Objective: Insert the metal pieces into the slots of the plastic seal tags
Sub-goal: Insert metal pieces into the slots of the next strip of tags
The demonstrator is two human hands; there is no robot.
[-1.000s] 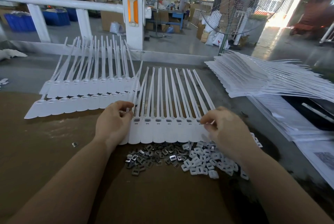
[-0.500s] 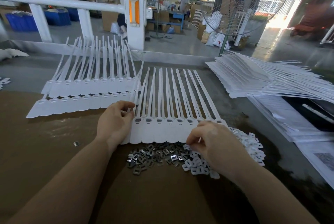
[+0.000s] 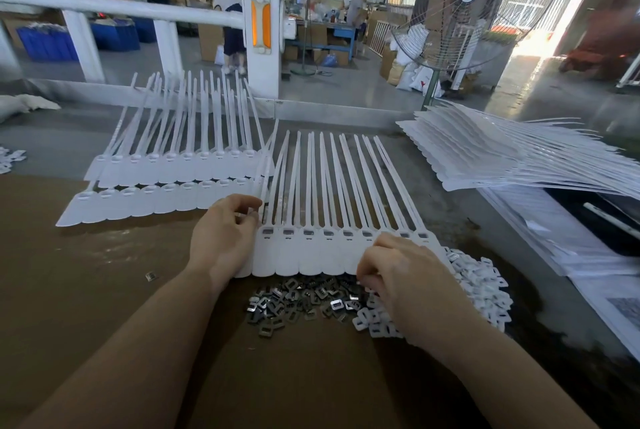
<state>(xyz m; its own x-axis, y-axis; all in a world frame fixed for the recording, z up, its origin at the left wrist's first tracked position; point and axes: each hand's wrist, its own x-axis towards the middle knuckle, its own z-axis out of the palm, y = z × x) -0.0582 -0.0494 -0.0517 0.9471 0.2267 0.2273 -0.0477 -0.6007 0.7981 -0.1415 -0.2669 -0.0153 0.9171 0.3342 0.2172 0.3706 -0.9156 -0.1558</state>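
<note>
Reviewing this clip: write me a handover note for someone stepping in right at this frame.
Left hand grips the left end of the front strip of seal tags.
Right hand, fingers curled, sits at the strip's lower right edge above the metal pieces; whether it holds one cannot be seen.
White plastic pieces lie to the right.
Done: the visible slots show dark inserts.
Left: check the slot hidden behind the right hand, then take the next strip from the stack.

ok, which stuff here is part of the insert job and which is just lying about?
In the job: tag strip, metal pieces, left hand, right hand.
Lying about: white clip pile, stacked tag sheets, stray metal piece, fan.
</note>
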